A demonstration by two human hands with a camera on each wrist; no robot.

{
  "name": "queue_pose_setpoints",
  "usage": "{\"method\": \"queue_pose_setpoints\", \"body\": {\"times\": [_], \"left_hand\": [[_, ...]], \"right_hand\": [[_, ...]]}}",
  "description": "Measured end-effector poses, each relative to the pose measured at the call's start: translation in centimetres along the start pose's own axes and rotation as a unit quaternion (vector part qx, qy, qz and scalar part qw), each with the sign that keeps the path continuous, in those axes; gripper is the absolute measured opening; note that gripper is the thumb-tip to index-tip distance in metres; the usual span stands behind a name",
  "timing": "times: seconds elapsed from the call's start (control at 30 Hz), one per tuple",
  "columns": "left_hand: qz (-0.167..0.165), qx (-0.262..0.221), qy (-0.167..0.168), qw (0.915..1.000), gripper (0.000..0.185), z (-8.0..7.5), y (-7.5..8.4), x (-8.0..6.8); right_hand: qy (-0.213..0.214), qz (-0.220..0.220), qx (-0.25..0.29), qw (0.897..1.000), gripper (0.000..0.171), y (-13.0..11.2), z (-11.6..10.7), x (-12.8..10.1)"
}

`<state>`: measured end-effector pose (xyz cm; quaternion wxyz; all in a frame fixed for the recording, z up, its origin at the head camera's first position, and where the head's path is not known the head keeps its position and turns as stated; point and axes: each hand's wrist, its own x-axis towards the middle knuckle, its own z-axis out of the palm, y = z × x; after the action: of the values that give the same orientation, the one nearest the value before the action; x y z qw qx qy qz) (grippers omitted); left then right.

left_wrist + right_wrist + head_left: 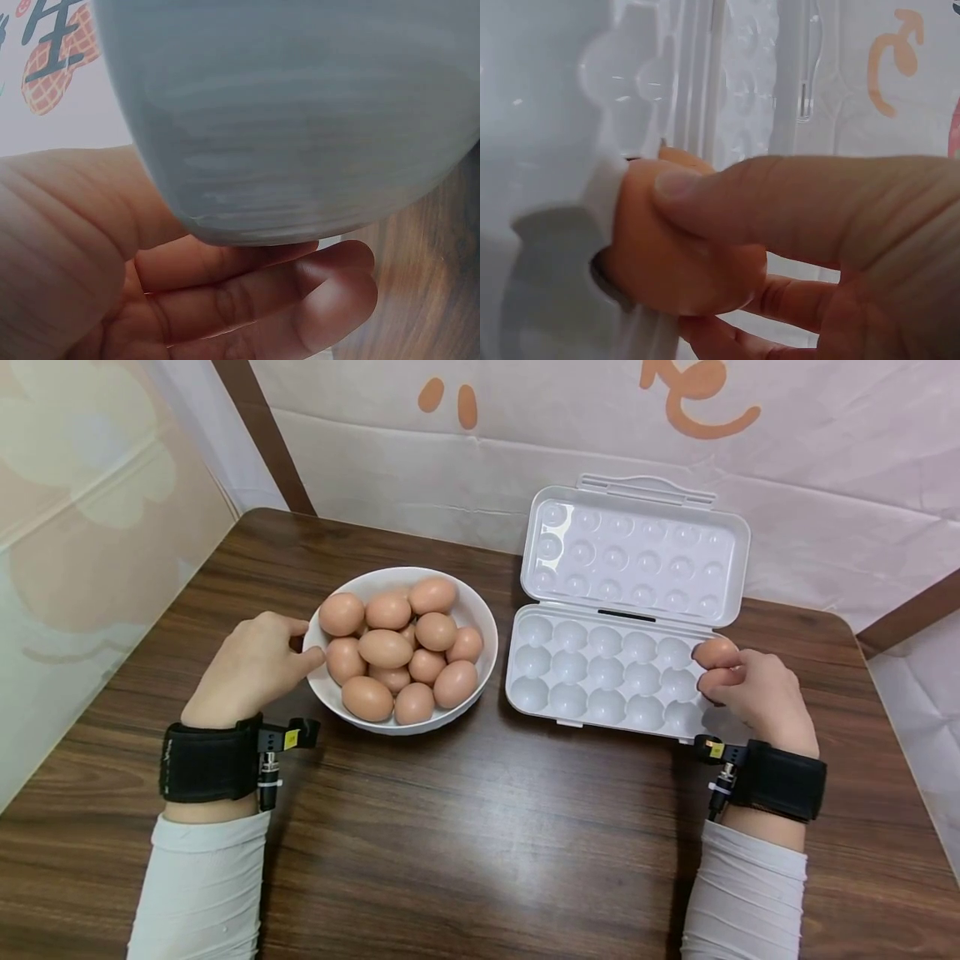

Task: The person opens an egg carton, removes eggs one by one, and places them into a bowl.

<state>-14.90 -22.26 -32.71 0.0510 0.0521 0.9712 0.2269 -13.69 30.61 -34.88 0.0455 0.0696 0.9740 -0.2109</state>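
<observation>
A white bowl heaped with brown eggs stands on the left part of the table. My left hand holds this bowl at its left side, thumb at the rim; in the left wrist view its fingers curve beneath the bowl's outer wall. Right of the bowl lies an open white egg carton with rows of round cups. My right hand pinches a brown egg at the carton's back right corner. The right wrist view has the thumb pressed on that egg; the cup beneath is mostly hidden.
The carton's raised lid leans back near the printed cloth behind the table. Brown wood-grain tabletop stretches in front of bowl and carton. Each wrist wears a black strap with a small camera.
</observation>
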Motion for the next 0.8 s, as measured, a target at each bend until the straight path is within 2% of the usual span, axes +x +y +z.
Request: {"method": "queue_pose_setpoints", "body": {"times": [0.2, 0.5, 0.8], "left_hand": [[0.000, 0.003, -0.002, 1.0000, 0.026, -0.1, 0.0, 0.1], [-0.002, 0.002, -0.004, 1.0000, 0.027, -0.1, -0.1, 0.1], [-0.002, 0.000, 0.001, 1.0000, 0.025, -0.1, 0.0, 0.0]], "right_hand": [[0.021, 0.000, 0.008, 1.000, 0.039, -0.1, -0.4, -0.3], [0.052, 0.045, 0.079, 0.994, 0.054, -0.9, -0.6, -0.9], [0.092, 0.058, 0.099, 0.989, 0.052, -1.4, -1.0, -1.1]]}}
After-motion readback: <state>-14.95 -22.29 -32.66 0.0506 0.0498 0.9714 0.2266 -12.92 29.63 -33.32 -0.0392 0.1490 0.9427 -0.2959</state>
